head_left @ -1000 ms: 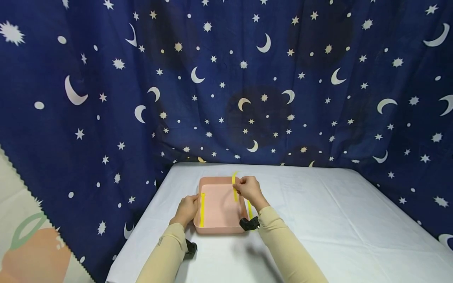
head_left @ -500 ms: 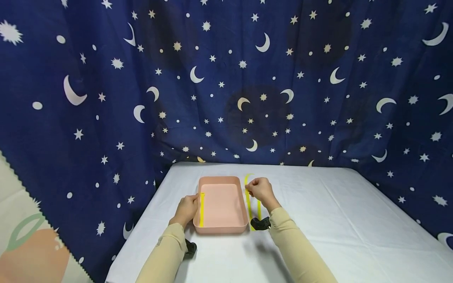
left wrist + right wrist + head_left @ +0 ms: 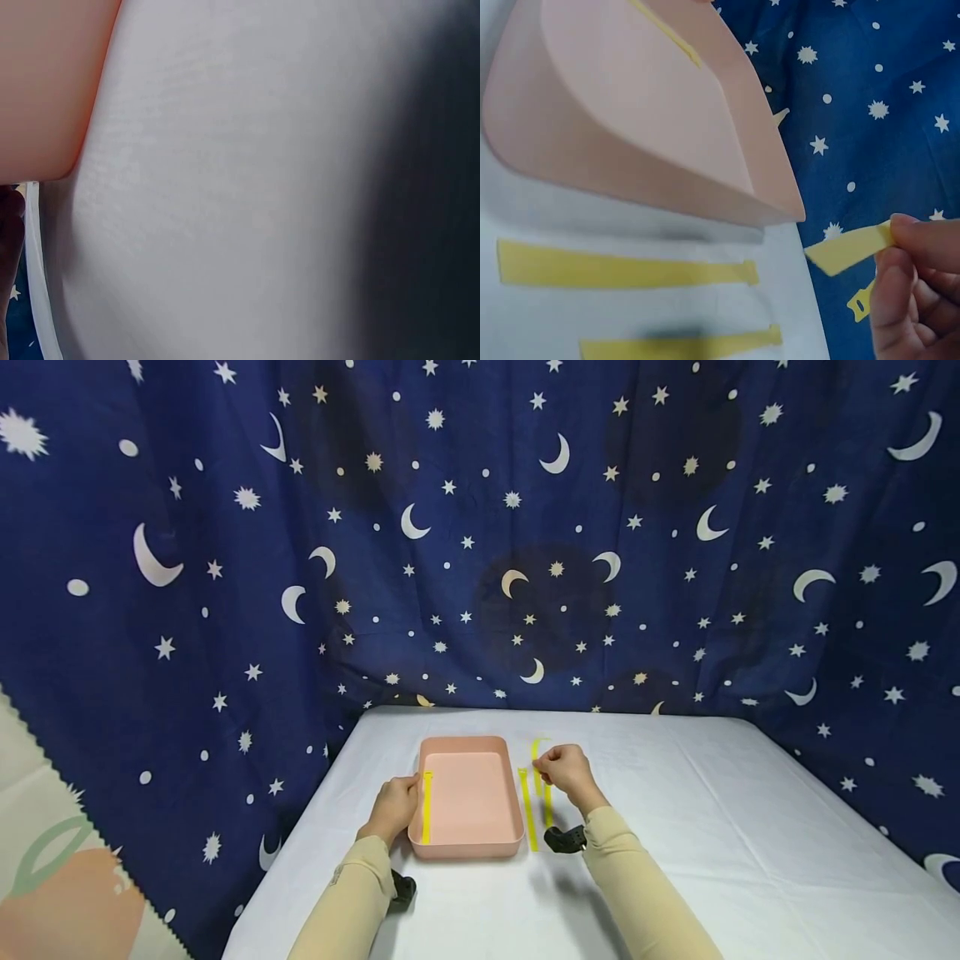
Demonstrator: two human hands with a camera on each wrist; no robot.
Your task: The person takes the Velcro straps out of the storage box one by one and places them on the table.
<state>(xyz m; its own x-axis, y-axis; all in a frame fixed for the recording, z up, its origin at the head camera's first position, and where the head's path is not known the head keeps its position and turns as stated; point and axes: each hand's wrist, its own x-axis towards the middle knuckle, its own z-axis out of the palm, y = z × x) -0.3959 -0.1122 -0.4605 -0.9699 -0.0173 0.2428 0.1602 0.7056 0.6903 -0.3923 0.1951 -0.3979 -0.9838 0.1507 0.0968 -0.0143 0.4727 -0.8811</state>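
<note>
A pink tray sits on the white table, with one yellow strip lying along its left inside. My left hand grips the tray's left rim; the left wrist view shows only a tray corner and the cloth. Just right of the tray, my right hand pinches the end of a yellow strip above the table. Two more yellow strips lie flat on the cloth between the tray and that hand.
A dark blue curtain with moons and stars hangs close behind the table. White cloth stretches to the right and front. A black wrist camera sits under each forearm.
My right hand has moved right, from above the tray to the table beside it, carrying the yellow strip. The left hand and the tray have stayed put.
</note>
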